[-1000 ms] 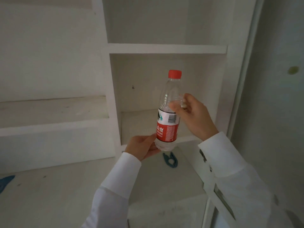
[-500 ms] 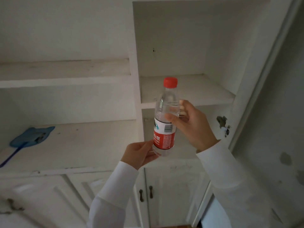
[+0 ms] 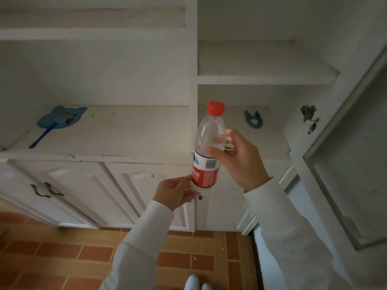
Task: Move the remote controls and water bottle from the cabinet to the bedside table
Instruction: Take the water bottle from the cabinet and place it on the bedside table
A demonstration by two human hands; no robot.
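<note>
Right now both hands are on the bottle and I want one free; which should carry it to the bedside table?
Right hand: it wraps the water bottle mid-body, a firm grip. The left hand only steadies the base.

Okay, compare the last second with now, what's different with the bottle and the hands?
The view has dropped and pulled back from the cabinet: its lower doors and the tiled floor now show, and the shelf sits farther behind the bottle. Nothing was taken or let go. The right hand still grips the bottle's middle, the left hand still holds its base, and it remains upright with its red cap on.
</note>
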